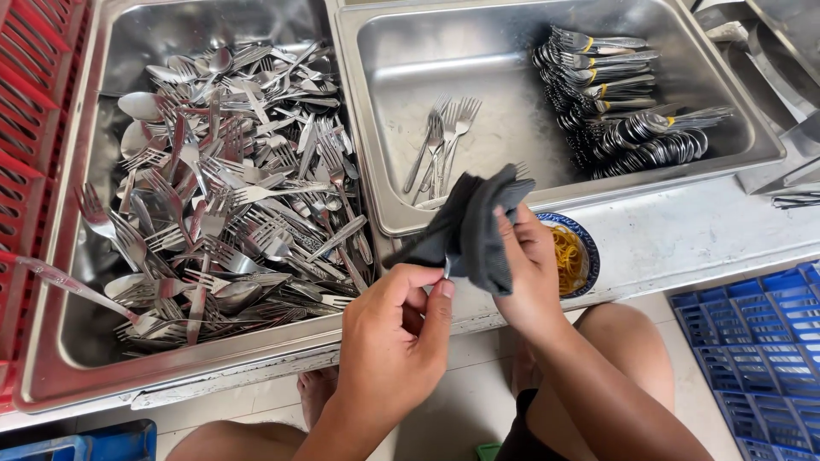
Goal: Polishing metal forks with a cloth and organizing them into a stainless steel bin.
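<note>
Far left I log a red slatted plastic crate [30,128] at the frame edge. Beside it sits a wide rectangular stainless steel tray [128,38] heaped with loose steel forks and spoons [231,188], unsorted, lying at all angles.

Centre, low: the left hand [397,329] has thumb and forefinger pressed together on the bare end of a thin steel utensil handle [446,269], just where it leaves the cloth. A dark grey crumpled cloth [483,222] wraps the rest of the piece; I cannot tell which kind of utensil it is. The cloth hangs over the near rim of the second steel tray [410,94].

The right hand [530,269] grips the cloth from the right, fingers closed around it.

Inside the second tray: a few loose steel forks [440,141] at left, banded bundles of stacked cutlery [615,102] at right. A small blue-rimmed bowl of yellow rubber bands [572,252] sits just behind the right hand. Far right, a blue plastic crate [760,341].
</note>
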